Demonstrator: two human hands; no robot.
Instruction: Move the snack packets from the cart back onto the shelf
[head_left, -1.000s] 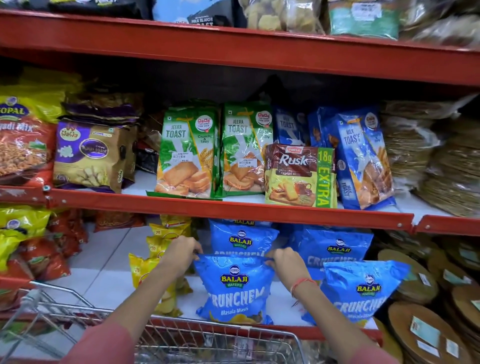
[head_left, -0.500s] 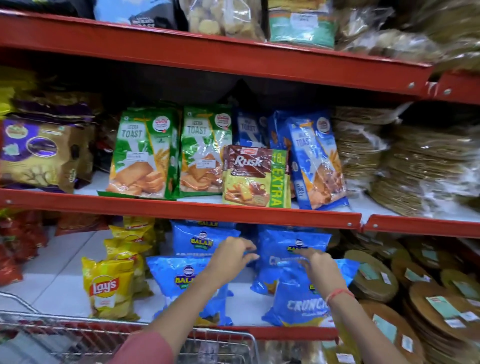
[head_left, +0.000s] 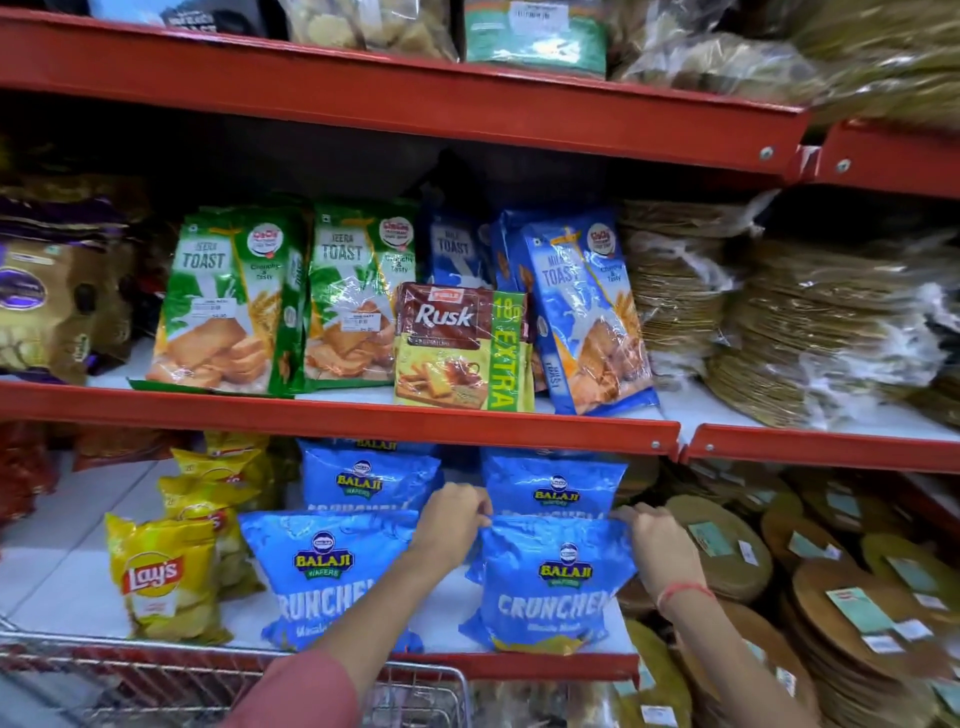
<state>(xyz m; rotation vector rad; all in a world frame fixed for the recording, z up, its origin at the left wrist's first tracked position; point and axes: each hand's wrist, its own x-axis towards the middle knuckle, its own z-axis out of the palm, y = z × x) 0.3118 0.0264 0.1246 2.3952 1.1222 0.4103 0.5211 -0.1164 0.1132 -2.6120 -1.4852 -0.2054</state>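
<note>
On the lower shelf (head_left: 67, 566) a blue Balaji Crunchem packet (head_left: 550, 587) stands upright at the front right. My left hand (head_left: 449, 519) pinches its top left corner and my right hand (head_left: 654, 540) pinches its top right corner. A second blue Crunchem packet (head_left: 322, 577) stands to its left, partly behind my left forearm. Two more blue Balaji packets (head_left: 363, 478) stand behind them. Yellow Lay's packets (head_left: 161, 577) stand further left. The wire cart (head_left: 156, 680) is at the bottom edge; its contents are blurred.
The red shelf lip (head_left: 332, 415) overhangs just above my hands. Toast and Rusk packs (head_left: 462, 348) fill the middle shelf. Stacks of round flat papad packs (head_left: 852, 597) crowd the lower shelf on the right, close beside my right hand.
Both hands left the blue packet in front of the cart and shifted right to the tilted blue packet, which now stands upright. The view has panned right.
</note>
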